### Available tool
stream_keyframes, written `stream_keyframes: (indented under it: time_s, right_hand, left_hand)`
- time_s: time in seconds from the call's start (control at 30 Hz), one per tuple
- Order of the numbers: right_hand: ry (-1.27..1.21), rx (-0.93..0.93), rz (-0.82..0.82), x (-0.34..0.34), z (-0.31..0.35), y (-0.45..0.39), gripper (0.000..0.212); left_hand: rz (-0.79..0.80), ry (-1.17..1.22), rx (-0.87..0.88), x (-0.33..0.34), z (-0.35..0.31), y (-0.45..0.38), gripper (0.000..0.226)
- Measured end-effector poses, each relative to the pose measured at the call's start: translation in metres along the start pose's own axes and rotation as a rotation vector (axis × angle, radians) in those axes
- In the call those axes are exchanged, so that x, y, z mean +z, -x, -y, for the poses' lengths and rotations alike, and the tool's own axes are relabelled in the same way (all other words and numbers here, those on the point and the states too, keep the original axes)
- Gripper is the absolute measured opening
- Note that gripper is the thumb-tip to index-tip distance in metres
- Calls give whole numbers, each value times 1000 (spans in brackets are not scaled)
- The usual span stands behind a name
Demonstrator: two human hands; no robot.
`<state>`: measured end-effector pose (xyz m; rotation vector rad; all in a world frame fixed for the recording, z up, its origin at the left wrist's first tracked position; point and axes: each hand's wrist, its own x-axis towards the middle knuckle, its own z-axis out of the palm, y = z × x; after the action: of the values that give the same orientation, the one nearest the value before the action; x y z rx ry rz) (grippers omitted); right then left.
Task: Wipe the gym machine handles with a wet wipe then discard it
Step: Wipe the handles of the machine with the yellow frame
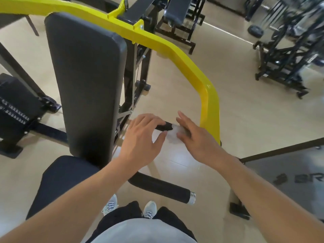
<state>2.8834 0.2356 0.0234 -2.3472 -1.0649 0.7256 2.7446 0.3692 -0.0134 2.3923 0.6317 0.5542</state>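
Observation:
A black horizontal handle (164, 127) sticks out from the lower end of the yellow machine arm (210, 106), at the middle of the view. A white wet wipe (172, 133) is draped around this handle. My right hand (192, 137) cups the wipe against the handle, fingers stretched over the top and thumb underneath. My left hand (142, 135) holds the handle's free left end, fingers curled over it and thumb below. A second black foam handle (161, 187) with a chrome end cap lies lower, below my forearms.
The tall black backrest pad (87, 81) and seat pad (64, 181) stand to the left. A weight stack (15, 109) sits at the far left. Other black machines (289, 55) stand at the back right. A dark floor mat (289, 172) lies at the right.

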Motion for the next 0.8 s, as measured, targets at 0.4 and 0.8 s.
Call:
stream_keyframes:
  time_s: [0.4,0.8]
  right_hand:
    - [-445,26,-235,-5,45,28,17]
    - [-1043,315,-493,-1,53,34,13]
  left_hand:
    - [81,568,-347,-37,-24,-6,21]
    - [186,881,-628,-40,-20,-1,31]
